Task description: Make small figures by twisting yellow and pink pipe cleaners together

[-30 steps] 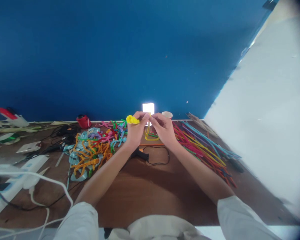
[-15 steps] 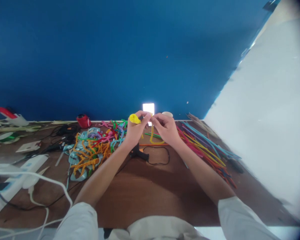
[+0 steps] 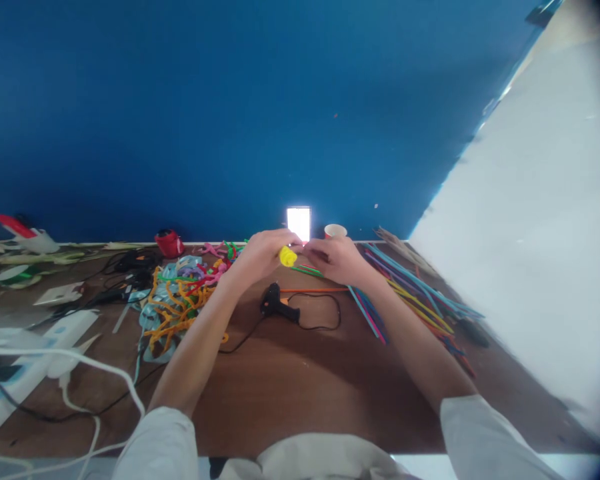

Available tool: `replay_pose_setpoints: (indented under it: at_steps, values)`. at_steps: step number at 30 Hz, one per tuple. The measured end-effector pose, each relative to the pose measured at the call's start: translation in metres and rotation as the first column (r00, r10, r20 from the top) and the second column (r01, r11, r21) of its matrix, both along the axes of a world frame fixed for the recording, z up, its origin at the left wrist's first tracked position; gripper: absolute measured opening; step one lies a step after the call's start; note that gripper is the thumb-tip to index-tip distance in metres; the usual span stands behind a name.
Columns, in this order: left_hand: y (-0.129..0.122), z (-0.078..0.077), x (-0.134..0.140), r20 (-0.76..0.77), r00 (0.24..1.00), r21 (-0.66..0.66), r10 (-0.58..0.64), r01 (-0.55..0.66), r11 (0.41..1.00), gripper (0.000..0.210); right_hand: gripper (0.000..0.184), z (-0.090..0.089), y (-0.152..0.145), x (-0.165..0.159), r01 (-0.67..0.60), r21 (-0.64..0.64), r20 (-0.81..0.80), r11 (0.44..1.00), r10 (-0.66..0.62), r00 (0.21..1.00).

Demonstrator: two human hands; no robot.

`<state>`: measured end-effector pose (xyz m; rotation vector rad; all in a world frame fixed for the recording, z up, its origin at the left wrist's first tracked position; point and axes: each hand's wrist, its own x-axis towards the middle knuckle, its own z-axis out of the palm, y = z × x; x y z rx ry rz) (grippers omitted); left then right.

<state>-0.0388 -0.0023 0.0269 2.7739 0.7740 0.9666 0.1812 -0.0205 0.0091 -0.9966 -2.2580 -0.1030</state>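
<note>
Both hands meet above the far middle of the table (image 3: 290, 387), just beyond the glue gun (image 3: 279, 304). Left hand (image 3: 258, 256) pinches a small yellow coil (image 3: 287, 257) of pipe cleaner at its fingertips; right hand (image 3: 339, 261) is closed in a pinch right beside the coil, apparently on the coil's loose end (that strand is too thin and hidden to make out).

Left of the glue gun lies a tangled heap (image 3: 180, 300) of bent pipe cleaners, orange, green, pink and pale blue. Right of it fans a sheaf of straight stems (image 3: 410, 293). Behind the glue gun, against the blue wall, stand a bright screen (image 3: 299, 222) and a paper cup (image 3: 335, 231). Far to its left sit a power strip (image 3: 35, 353) and a white cable (image 3: 105, 373).

To wind the coil well, I judge the left pinch should stay firm on the finished turns while the right feeds the strand taut and close, each turn touching the last, so nothing springs loose.
</note>
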Motion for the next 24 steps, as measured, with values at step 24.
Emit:
replay_pose_setpoints:
  at_steps: [24]
  values:
    - [-0.017,-0.007,0.03,0.387,0.882,-0.277,0.27,-0.169,0.946,0.025,0.025,0.009,-0.001,0.001,0.161,0.42,0.073,0.893,-0.21,0.975]
